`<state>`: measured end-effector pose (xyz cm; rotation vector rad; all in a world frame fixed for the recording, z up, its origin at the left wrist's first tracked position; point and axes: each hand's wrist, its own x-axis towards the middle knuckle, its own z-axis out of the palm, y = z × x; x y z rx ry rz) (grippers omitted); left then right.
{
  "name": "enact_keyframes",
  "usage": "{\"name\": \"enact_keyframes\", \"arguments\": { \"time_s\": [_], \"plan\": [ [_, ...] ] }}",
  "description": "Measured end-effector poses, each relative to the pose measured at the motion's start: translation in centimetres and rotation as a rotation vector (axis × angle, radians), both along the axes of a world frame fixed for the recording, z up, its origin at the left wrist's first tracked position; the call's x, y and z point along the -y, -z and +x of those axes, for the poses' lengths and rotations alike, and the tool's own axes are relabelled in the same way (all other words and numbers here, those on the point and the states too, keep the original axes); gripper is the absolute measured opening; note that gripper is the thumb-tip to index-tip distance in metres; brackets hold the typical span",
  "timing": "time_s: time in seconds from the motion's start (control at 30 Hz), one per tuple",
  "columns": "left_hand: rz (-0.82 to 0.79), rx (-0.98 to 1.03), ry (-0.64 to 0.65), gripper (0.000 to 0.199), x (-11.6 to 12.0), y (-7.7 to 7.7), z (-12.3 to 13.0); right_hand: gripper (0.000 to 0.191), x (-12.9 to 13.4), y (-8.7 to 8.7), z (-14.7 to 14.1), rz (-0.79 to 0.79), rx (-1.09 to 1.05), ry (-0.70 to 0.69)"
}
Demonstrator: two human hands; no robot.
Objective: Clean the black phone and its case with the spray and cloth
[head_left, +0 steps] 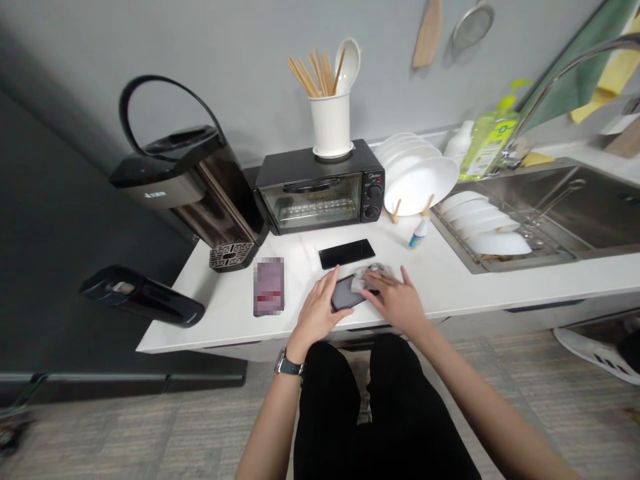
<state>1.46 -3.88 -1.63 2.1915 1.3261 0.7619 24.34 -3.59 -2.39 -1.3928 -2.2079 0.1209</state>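
A grey phone (347,294) lies on the white counter near its front edge. My left hand (319,308) grips its left end between thumb and fingers. Under the fingers of my right hand (395,297) a crumpled pale wipe (361,276) is pressed on the phone's right part. Just behind lies a black phone (347,254), flat and untouched. To the left is another phone-shaped item (269,287), its surface pixelated. A small white bottle with a blue label (419,235) stands to the right.
Behind are a toaster oven (320,197) with a utensil holder (332,125) on top and a rack of white plates (420,185). A water dispenser (200,193) and a dark flask (145,297) are at left. At right, the sink (575,213) holds bowls.
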Motion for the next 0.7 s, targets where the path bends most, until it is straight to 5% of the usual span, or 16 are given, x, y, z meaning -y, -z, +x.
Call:
{"name": "enact_keyframes", "arguments": {
  "time_s": [0.13, 0.3, 0.43, 0.57, 0.7],
  "plan": [
    [-0.058, 0.019, 0.005, 0.110, -0.1, 0.0, 0.0, 0.044, -0.5, 0.0, 0.2, 0.042, 0.037, 0.053],
    [-0.031, 0.017, 0.051, 0.106, -0.2, 0.4, -0.6, 0.050, 1.0, -0.2, -5.0, -0.036, -0.029, -0.256],
    [-0.074, -0.011, -0.012, 0.113, 0.0, 0.4, -0.6, 0.043, 1.1, -0.5, -2.5, -0.108, -0.023, -0.380],
    [-0.136, -0.023, -0.041, 0.118, -0.1, -0.4, -0.2, 0.039, -0.1, -0.2, 3.0, -0.014, 0.087, -0.181],
    [-0.131, -0.065, 0.038, 0.106, -0.3, -0.9, -0.4, 0.057, -0.4, 0.5, 3.2, 0.076, 0.193, -0.056]
  ]
}}
